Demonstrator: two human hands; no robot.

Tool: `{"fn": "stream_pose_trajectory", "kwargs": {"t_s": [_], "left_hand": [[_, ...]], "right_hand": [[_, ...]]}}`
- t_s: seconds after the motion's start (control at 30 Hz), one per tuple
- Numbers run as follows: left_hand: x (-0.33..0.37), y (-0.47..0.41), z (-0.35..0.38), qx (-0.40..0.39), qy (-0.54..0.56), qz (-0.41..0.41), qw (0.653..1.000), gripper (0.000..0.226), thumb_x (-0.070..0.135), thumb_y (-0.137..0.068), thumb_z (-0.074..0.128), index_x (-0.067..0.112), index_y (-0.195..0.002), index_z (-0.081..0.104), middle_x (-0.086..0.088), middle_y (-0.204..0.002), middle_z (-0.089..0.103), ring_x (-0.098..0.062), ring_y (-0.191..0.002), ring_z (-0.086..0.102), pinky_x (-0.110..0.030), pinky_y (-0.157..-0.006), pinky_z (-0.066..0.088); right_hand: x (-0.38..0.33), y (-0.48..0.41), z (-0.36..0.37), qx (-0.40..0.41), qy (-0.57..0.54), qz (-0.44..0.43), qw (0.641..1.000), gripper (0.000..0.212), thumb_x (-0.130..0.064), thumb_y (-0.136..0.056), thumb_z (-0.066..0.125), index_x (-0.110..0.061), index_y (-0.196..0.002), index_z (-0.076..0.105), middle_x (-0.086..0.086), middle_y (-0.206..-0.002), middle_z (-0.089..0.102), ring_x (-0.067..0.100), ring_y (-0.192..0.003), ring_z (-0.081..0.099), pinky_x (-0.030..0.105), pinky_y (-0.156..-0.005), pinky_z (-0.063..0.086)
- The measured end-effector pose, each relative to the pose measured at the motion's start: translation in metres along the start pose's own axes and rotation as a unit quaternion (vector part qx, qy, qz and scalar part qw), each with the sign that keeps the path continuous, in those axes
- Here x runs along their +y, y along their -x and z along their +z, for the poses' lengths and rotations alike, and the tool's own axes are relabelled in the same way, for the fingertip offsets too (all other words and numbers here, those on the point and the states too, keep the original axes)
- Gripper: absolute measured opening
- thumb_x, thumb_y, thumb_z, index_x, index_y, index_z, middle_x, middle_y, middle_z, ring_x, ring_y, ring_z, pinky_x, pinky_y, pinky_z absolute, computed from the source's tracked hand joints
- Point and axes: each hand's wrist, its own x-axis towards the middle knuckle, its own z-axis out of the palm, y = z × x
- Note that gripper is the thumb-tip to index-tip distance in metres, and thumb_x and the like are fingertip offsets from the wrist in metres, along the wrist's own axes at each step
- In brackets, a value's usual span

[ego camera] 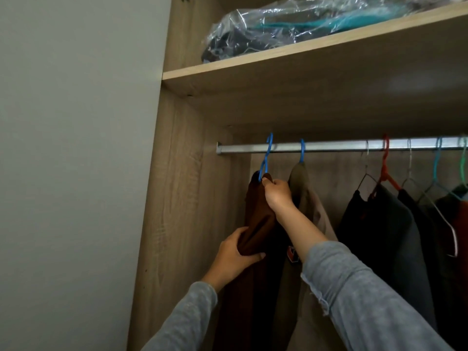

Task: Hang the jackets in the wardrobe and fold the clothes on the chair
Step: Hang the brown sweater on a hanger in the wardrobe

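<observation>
An open wooden wardrobe (177,224) is seen from below, with a metal rail (342,145) running under a shelf (278,55); a brown jacket (258,211) is held at the left end of the rail on a blue hanger (266,158). The hook is seen at the rail, tilted; whether it is fully seated cannot be told.

The right hand (277,195) is raised to the collar; its fingers (268,183) are curled tight round the top of the jacket, just beneath the hanger's neck. The left hand (234,257) is placed lower; the bunched body of the jacket is clamped between its fingers and thumb, with the cloth above and in front of the palm.

The jacket is judged soft and limp, with some weight; it is likely to slide off a smooth plastic hanger if tugged to one side. It is best taken at the collar, where the hanger gives stiffness, and supported from below so the hook can be steered.

Just to the right an olive jacket (301,183) is hung on a second blue hanger (302,150), touching the right wrist; dark garments (379,224) are hung farther along. A clear plastic bag (291,24) of clothes is laid on the shelf.
</observation>
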Motion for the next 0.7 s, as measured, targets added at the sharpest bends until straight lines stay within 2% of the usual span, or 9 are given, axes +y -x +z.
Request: {"fn": "stream_pose_trajectory", "kwargs": {"t_s": [0.13,0.23,0.3,0.4,0.47,0.57,0.63,0.7], "left_hand": [[-0.009,0.000,0.005,-0.010,0.008,0.003,1.000,0.052,0.016,-0.072,0.080,0.028,-0.115,0.054,0.008,-0.108,0.064,0.004,-0.098,0.060,-0.009,-0.081,0.046],[-0.018,0.009,0.013,-0.008,0.031,-0.015,0.999,0.046,0.017,-0.076,0.077,0.025,-0.116,0.055,0.006,-0.108,0.065,0.001,-0.097,0.062,-0.013,-0.082,0.048],[-0.026,0.019,0.015,-0.005,0.048,-0.032,0.998,0.044,0.020,-0.078,0.076,0.025,-0.116,0.056,0.004,-0.107,0.067,-0.004,-0.096,0.064,-0.020,-0.085,0.052],[-0.035,0.042,0.017,-0.017,0.062,-0.057,0.996,0.041,0.018,-0.081,0.074,0.021,-0.118,0.057,0.002,-0.106,0.068,-0.006,-0.095,0.065,-0.023,-0.086,0.053],[-0.040,0.061,0.018,-0.020,0.069,-0.062,0.995,0.036,0.015,-0.084,0.070,0.019,-0.118,0.058,0.004,-0.105,0.068,-0.003,-0.093,0.065,-0.017,-0.083,0.051],[-0.046,0.095,0.020,-0.056,0.071,-0.075,0.993,0.028,0.017,-0.090,0.062,0.027,-0.115,0.058,0.010,-0.107,0.066,0.003,-0.095,0.063,-0.014,-0.083,0.049],[-0.045,0.116,0.025,-0.072,0.081,-0.086,0.990,0.025,0.017,-0.093,0.057,0.029,-0.116,0.058,0.009,-0.108,0.066,-0.001,-0.100,0.062,-0.016,-0.087,0.049],[-0.039,0.135,0.033,-0.067,0.091,-0.100,0.989,0.024,0.016,-0.096,0.052,0.028,-0.116,0.059,0.008,-0.108,0.066,-0.002,-0.101,0.062,-0.014,-0.087,0.047]], "right_hand": [[0.014,-0.010,0.002,-0.010,0.016,0.012,1.000,0.040,-0.027,-0.099,0.045,-0.017,-0.060,0.038,0.000,-0.060,0.039,0.014,-0.054,0.040,0.025,-0.048,0.028],[0.021,-0.008,0.002,-0.017,0.024,0.003,1.000,0.038,-0.026,-0.098,0.047,-0.016,-0.061,0.042,0.002,-0.063,0.045,0.016,-0.058,0.046,0.026,-0.051,0.033],[0.023,-0.003,0.004,-0.018,0.038,0.000,0.999,0.028,-0.027,-0.096,0.050,-0.014,-0.071,0.052,0.006,-0.074,0.056,0.020,-0.070,0.056,0.030,-0.062,0.044],[0.027,0.016,0.009,-0.021,0.073,0.005,0.997,0.009,-0.025,-0.095,0.052,-0.017,-0.098,0.055,0.003,-0.092,0.059,0.018,-0.083,0.058,0.032,-0.074,0.047],[0.035,0.038,0.012,-0.025,0.108,-0.024,0.994,0.023,-0.023,-0.094,0.051,-0.017,-0.116,0.054,0.004,-0.105,0.059,0.020,-0.093,0.058,0.033,-0.082,0.049],[0.049,0.080,0.012,-0.003,0.170,-0.066,0.983,0.040,-0.015,-0.094,0.051,-0.014,-0.134,0.045,0.006,-0.125,0.049,0.022,-0.111,0.053,0.031,-0.088,0.047],[0.062,0.105,0.006,0.012,0.196,-0.064,0.979,0.047,-0.010,-0.093,0.051,-0.015,-0.138,0.039,0.007,-0.128,0.049,0.023,-0.114,0.052,0.033,-0.093,0.048],[0.071,0.128,-0.005,0.025,0.201,-0.050,0.978,0.045,-0.008,-0.093,0.050,-0.013,-0.136,0.039,0.009,-0.125,0.053,0.024,-0.111,0.055,0.032,-0.091,0.050]]}}
